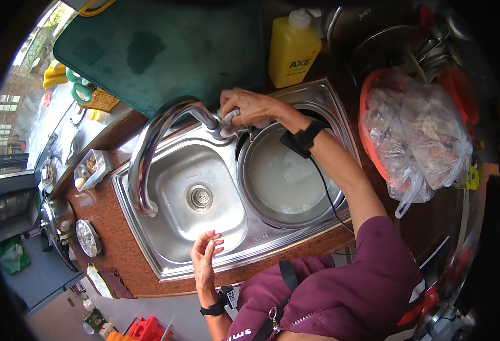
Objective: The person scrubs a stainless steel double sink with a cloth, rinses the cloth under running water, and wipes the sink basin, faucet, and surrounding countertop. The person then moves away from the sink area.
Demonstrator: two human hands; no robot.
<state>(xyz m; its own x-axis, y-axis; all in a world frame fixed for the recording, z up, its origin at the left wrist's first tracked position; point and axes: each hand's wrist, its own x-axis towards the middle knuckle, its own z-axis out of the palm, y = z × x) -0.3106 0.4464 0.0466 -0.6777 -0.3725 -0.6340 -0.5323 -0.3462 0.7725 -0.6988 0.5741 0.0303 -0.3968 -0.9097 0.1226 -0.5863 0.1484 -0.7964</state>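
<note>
At the base of the chrome faucet (141, 164), my right hand (247, 104) grips a wet, greyish cloth (229, 121) and presses it around the metal. Over the near edge of the steel sink basin (177, 230), my left hand (205, 253) is raised with its fingers apart and holds nothing. The basin's drain strainer (200, 197) is in plain sight. To the right, a round metal pot (243, 187) of cloudy, sudsy water (284, 174) sits in the second bowl. My right forearm partly covers its far side.
Behind the sink lean a green cutting board (198, 51) and a yellow AXE detergent bottle (294, 55). A red basin (367, 111) with plastic bags (420, 132) stands right. On the left are a small plastic container (101, 170), a wrapped bowl (88, 238) and a lidded pan (56, 226).
</note>
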